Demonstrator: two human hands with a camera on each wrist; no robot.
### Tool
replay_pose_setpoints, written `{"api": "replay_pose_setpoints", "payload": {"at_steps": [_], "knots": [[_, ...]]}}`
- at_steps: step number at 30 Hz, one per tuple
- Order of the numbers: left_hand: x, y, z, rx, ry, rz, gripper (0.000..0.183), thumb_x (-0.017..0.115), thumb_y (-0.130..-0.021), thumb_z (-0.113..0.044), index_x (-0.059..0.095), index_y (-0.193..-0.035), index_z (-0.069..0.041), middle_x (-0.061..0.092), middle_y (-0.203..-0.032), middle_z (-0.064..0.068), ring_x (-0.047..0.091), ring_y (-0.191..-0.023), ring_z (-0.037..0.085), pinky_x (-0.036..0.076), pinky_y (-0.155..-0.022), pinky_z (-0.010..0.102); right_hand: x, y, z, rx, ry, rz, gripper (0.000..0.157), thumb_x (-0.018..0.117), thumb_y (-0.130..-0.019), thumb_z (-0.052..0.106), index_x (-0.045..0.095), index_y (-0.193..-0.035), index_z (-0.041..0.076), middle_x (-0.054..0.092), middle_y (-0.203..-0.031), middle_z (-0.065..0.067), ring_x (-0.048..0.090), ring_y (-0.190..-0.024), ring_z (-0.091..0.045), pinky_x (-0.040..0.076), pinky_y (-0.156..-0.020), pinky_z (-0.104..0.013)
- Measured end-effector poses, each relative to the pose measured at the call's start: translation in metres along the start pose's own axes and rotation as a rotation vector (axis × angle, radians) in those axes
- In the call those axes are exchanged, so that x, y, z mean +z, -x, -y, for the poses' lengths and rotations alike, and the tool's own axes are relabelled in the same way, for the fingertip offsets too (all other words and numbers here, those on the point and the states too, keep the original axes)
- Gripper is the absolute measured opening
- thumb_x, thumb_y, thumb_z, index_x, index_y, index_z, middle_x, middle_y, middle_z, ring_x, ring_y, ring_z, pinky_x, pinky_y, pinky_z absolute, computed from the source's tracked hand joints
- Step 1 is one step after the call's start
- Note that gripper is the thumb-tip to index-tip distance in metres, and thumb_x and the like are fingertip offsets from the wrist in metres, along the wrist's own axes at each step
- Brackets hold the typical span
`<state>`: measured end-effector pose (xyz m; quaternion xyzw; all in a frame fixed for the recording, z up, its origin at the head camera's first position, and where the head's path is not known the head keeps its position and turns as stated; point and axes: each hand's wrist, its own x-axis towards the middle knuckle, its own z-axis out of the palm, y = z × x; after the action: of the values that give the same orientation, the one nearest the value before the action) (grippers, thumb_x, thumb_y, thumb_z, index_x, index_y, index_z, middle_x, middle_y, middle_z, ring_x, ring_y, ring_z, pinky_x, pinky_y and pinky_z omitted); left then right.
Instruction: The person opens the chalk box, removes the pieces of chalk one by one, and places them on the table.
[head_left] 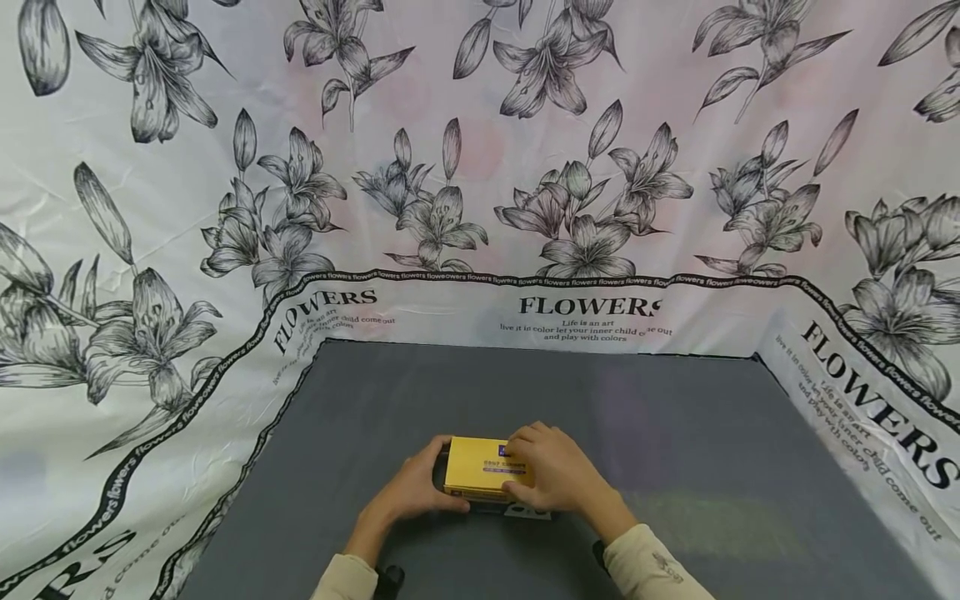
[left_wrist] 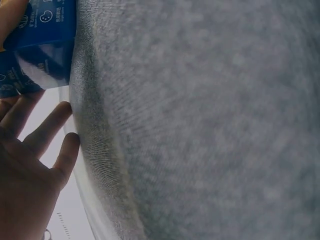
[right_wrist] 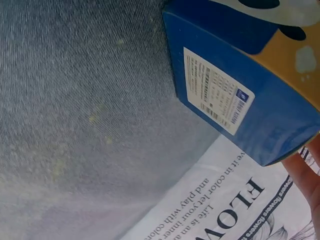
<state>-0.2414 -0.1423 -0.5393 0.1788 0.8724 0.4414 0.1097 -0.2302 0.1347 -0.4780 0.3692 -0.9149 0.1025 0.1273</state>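
A small carton (head_left: 476,468) has a yellow top in the head view and blue lower sides in the wrist views. My left hand (head_left: 412,485) holds its left end, with the thumb at the front and fingers at the back. From the right, my right hand (head_left: 561,472) grips it, thumb at the front edge and fingers over the top. The right wrist view shows a white printed label on the blue end of the carton (right_wrist: 272,112). In the left wrist view, some left fingers spread apart below the blue carton (left_wrist: 50,27).
A grey tabletop (head_left: 420,392) lies beneath the carton. White cloth (head_left: 465,312) printed with black flowers and lettering rises behind the table and along both sides.
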Motion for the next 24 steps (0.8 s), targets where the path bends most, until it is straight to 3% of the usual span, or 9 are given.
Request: {"api": "replay_pose_setpoints", "payload": {"at_steps": [9, 14, 24], "knots": [[0.004, 0.0, 0.002, 0.008, -0.042, -0.026, 0.104, 0.095, -0.068, -0.044, 0.038, -0.153, -0.022, 0.053, -0.149, 0.007, 0.052, -0.131, 0.032, 0.032, -0.11, 0.067, -0.005, -0.004, 0.006, -0.014, 0.063, 0.053, 0.042, 0.078, -0.087, 0.046, 0.075, -0.115, 0.015, 0.072, -0.113, 0.0, 0.067, -0.096, -0.017, 0.059, -0.079, -0.035], [0.003, 0.0, 0.002, 0.014, -0.052, -0.022, 0.105, 0.095, -0.068, -0.044, 0.038, -0.153, -0.019, 0.054, -0.148, 0.007, 0.054, -0.131, 0.032, 0.029, -0.111, 0.068, -0.005, -0.007, 0.01, 0.007, 0.068, 0.083, 0.041, 0.078, -0.087, 0.045, 0.074, -0.115, 0.015, 0.071, -0.113, 0.0, 0.067, -0.094, -0.016, 0.058, -0.075, -0.034], [0.0, 0.0, -0.004, -0.005, -0.04, -0.01, 0.106, 0.096, -0.067, -0.042, 0.038, -0.152, -0.021, 0.056, -0.143, 0.007, 0.055, -0.125, 0.029, 0.038, -0.106, 0.065, -0.007, -0.007, 0.008, 0.067, 0.044, 0.154, 0.054, 0.08, -0.084, 0.048, 0.068, -0.125, 0.015, 0.068, -0.123, -0.001, 0.067, -0.103, -0.019, 0.058, -0.084, -0.039]]}}
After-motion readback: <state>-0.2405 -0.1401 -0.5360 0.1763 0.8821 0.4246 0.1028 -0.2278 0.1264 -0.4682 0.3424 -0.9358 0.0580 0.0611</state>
